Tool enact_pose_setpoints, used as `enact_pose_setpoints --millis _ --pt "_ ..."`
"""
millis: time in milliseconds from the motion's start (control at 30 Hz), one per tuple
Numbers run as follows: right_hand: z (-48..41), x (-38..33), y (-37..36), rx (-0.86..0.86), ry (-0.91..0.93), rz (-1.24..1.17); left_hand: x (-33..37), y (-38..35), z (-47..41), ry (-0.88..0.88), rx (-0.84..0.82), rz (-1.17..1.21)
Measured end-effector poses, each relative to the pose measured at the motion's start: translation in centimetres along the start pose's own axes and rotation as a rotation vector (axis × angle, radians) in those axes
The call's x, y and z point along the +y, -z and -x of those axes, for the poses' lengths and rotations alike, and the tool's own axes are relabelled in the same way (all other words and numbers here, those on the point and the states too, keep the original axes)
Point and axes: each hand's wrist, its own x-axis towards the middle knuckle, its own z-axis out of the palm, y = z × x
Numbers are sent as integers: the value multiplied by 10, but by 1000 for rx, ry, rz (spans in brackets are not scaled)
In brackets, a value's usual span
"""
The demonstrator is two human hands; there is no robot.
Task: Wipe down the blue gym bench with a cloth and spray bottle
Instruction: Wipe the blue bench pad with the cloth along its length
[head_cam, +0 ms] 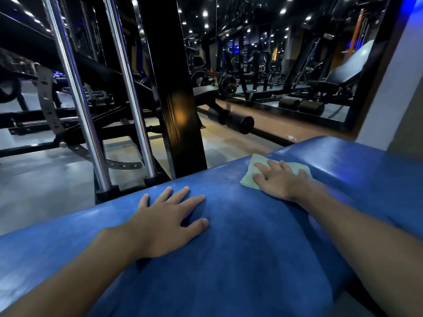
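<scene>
The blue padded gym bench [240,243] fills the lower half of the view, running from lower left to upper right. My left hand [169,221] lies flat on its pad with fingers spread, holding nothing. Farther along the pad, near its far edge, my right hand [280,179] presses flat on a pale green cloth [250,177] that lies spread on the bench. Part of the cloth is hidden under the palm. No spray bottle is in view.
A black steel post [176,88] and two chrome guide rods [75,88] of a weight machine stand just beyond the bench's far edge. Black benches with roller pads [238,121] sit behind. A mirror [297,53] and a white wall [389,99] are at the right.
</scene>
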Motion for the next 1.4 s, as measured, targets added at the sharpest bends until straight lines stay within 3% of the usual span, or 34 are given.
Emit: enact_pose_setpoints --millis 633,1400 --pt "89 -113 -24 -86 231 17 -52 -18 94 84 78 19" --pt "191 -282 -50 -128 576 38 -143 -34 249 376 122 57"
